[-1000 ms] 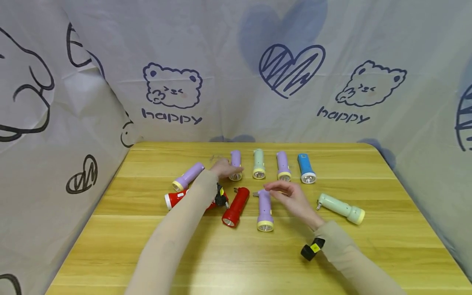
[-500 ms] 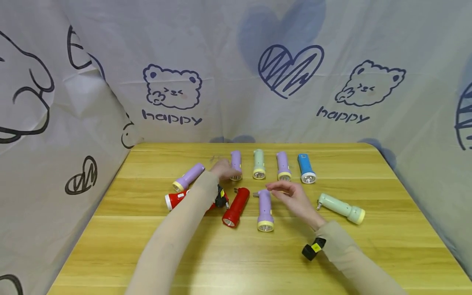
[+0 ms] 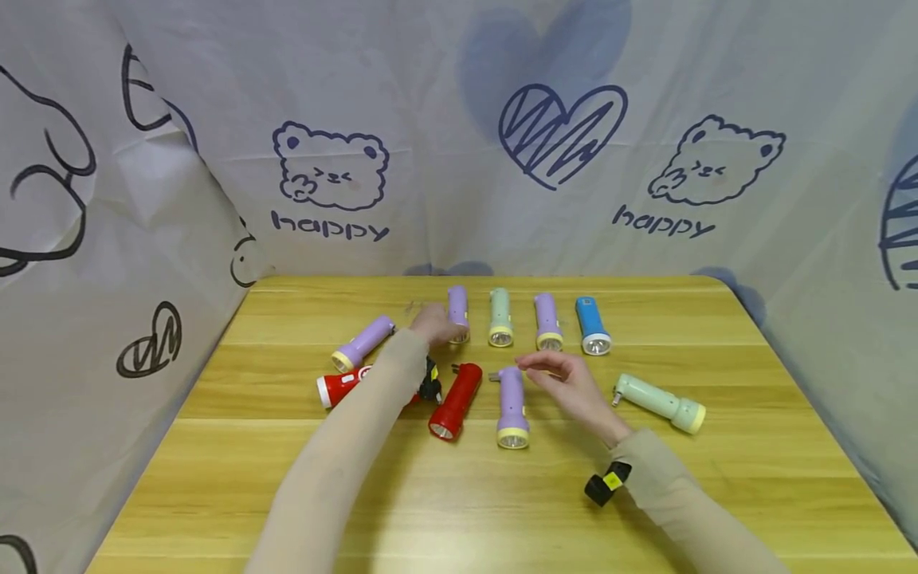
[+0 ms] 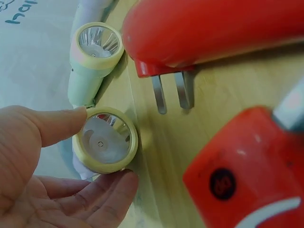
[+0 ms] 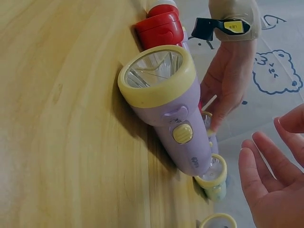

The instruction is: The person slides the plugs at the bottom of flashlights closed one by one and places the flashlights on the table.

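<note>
In the back row, my left hand [image 3: 433, 325] holds a purple flashlight [image 3: 457, 303] by its yellow head. The left wrist view has the thumb on one side of the yellow rim [image 4: 133, 147] and fingers on the other. My right hand [image 3: 570, 383] hovers by the plug end of a nearer purple flashlight [image 3: 511, 399]. Its fingers are loosely bent and hold nothing; the right wrist view shows a gap to that flashlight's body [image 5: 183, 147]. A red flashlight [image 3: 459, 399] with plug prongs [image 4: 183, 90] lies between the two arms.
Along the back lie a green flashlight [image 3: 500, 311], another purple one [image 3: 547, 315] and a blue one [image 3: 591, 319]. A second green flashlight [image 3: 656, 399] lies right. Left are a purple one [image 3: 366, 341] and a red one [image 3: 337, 388] partly hidden under my left forearm. Printed cloth [image 3: 445, 159] surrounds the table.
The purple flashlight in my left hand has shifted slightly toward the table's back edge. My right hand has stayed nearly still, and the head view has tilted a little.
</note>
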`<action>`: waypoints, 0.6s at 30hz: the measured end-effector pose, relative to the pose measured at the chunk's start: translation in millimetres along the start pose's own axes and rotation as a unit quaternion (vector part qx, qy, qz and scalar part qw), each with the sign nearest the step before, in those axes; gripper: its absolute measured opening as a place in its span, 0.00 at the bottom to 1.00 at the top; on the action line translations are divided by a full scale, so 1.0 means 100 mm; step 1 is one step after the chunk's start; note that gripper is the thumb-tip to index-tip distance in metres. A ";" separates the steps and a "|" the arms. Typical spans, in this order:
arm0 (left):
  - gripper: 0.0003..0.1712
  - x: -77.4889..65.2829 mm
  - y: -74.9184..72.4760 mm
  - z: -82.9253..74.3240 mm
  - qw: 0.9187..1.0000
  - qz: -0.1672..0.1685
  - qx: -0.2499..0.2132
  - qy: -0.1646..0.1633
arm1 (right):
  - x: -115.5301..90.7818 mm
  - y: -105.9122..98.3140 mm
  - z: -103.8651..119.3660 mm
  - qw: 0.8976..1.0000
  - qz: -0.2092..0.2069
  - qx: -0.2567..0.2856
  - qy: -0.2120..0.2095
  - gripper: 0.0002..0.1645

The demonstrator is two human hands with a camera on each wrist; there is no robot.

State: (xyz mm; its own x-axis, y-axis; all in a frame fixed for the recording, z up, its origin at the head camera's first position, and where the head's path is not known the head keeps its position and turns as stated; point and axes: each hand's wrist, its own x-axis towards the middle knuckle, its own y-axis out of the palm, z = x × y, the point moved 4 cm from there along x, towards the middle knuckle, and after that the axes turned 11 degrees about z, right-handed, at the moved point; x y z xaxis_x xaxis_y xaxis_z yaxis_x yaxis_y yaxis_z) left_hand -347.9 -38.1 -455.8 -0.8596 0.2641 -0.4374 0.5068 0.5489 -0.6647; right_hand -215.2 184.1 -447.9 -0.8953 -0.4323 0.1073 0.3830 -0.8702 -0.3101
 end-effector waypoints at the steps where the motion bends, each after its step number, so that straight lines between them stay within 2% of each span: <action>1: 0.25 -0.02 -0.01 0.00 1.000 0.001 0.002 0.001 | 0.00 0.01 0.00 1.000 0.000 0.000 -0.001 0.14; 5: 0.25 -0.13 -0.08 -0.02 0.999 0.002 0.031 0.004 | 0.02 0.04 -0.01 1.000 -0.001 -0.002 -0.006 0.14; 9: 0.34 -0.27 -0.22 -0.04 0.998 -0.003 0.058 0.017 | 0.03 0.07 0.00 1.000 -0.004 -0.003 -0.004 0.14; 13: 0.41 -0.42 -0.39 -0.02 0.998 -0.015 0.049 0.038 | 0.06 0.10 0.00 1.000 -0.021 -0.003 0.007 0.15; 18: 0.43 -0.59 -0.62 0.10 0.998 -0.037 0.034 0.049 | 0.10 0.12 0.03 0.998 -0.059 0.031 0.009 0.18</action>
State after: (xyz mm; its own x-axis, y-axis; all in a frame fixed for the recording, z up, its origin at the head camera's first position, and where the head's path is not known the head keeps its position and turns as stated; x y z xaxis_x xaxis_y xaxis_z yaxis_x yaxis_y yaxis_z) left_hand -328.1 -95.7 -394.3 -0.8958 0.3018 -0.3263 0.4413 0.5161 -0.7341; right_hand -219.1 168.7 -448.1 -0.9383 -0.3233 0.1232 0.2883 -0.9275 -0.2379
